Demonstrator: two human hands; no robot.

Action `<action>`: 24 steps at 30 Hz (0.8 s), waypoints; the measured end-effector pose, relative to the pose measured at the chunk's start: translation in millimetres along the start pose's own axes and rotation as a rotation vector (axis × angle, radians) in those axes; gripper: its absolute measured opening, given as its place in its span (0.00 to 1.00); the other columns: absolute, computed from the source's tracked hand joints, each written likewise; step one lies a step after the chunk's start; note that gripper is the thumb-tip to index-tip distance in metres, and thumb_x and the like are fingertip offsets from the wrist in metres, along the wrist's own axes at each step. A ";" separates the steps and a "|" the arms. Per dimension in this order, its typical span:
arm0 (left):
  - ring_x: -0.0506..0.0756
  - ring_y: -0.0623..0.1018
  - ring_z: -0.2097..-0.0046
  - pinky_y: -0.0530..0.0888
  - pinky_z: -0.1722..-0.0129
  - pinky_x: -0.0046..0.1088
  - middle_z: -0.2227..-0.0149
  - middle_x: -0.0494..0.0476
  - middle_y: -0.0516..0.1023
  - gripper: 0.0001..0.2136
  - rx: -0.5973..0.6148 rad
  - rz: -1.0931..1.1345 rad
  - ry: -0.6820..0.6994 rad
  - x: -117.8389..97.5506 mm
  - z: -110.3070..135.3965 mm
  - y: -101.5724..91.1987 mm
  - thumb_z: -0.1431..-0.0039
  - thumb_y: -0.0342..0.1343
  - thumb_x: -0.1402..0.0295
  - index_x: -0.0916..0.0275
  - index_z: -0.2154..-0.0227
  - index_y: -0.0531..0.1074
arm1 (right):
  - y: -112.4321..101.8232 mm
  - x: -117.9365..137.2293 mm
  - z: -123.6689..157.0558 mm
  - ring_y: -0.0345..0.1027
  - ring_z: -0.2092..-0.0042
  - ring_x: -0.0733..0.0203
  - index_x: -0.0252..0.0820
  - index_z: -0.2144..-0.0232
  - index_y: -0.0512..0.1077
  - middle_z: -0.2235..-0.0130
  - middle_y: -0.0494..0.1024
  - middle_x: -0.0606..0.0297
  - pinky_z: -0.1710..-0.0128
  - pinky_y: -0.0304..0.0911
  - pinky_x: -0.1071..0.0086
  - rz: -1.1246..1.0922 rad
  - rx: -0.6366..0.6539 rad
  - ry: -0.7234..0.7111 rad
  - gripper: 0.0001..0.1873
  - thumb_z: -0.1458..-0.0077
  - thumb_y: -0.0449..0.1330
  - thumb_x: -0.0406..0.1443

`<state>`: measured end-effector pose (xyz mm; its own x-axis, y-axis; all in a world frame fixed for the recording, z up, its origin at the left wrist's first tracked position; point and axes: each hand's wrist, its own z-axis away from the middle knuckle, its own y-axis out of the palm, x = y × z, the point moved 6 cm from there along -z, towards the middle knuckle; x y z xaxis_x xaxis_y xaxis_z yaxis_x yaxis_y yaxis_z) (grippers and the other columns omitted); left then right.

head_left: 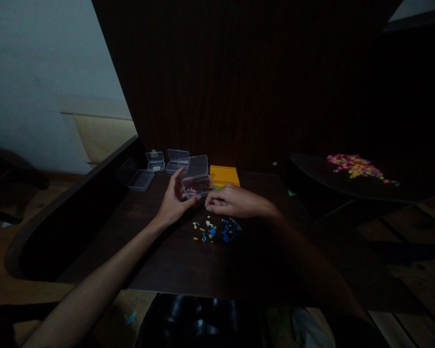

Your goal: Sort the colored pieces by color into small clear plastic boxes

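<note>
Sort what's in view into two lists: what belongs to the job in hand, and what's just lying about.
Likely the job: clear box in the left hand, dark pieces inside it, small bricks near the right hand; perhaps the yellow box and other clear boxes.

Probably lying about: bright pile at right, blue scrap on the floor.

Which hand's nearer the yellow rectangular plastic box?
Right. The right hand is just in front of the yellow box; the left hand is farther off to its left, holding a clear plastic box.
</note>
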<state>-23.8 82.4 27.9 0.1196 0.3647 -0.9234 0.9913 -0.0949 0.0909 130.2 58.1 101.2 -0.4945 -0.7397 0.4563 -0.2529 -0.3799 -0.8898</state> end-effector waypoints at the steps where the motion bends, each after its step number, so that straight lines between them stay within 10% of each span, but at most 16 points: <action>1: 0.53 0.78 0.60 0.78 0.55 0.38 0.46 0.64 0.69 0.44 0.014 -0.002 -0.008 -0.5 1.8 2.7 0.58 0.71 0.67 0.52 0.39 0.54 | -5.9 -1.4 2.2 0.58 0.73 0.69 0.38 0.62 0.75 0.75 0.70 0.71 0.71 0.49 0.74 0.006 -0.036 0.013 0.09 0.39 0.56 0.36; 24: 0.60 0.74 0.46 0.74 0.47 0.39 0.44 0.64 0.69 0.42 0.232 -0.014 -0.033 -6.9 22.2 32.8 0.52 0.67 0.71 0.54 0.37 0.51 | 15.7 -2.6 -12.9 0.69 0.66 0.62 0.39 0.63 0.77 0.65 0.80 0.59 0.68 0.52 0.70 0.310 -0.067 0.020 0.13 0.36 0.53 0.36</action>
<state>6.7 56.2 28.9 0.1003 0.3377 -0.9359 0.9533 -0.3020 -0.0069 116.7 61.3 86.1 -0.5724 -0.8035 0.1638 -0.1417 -0.0998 -0.9849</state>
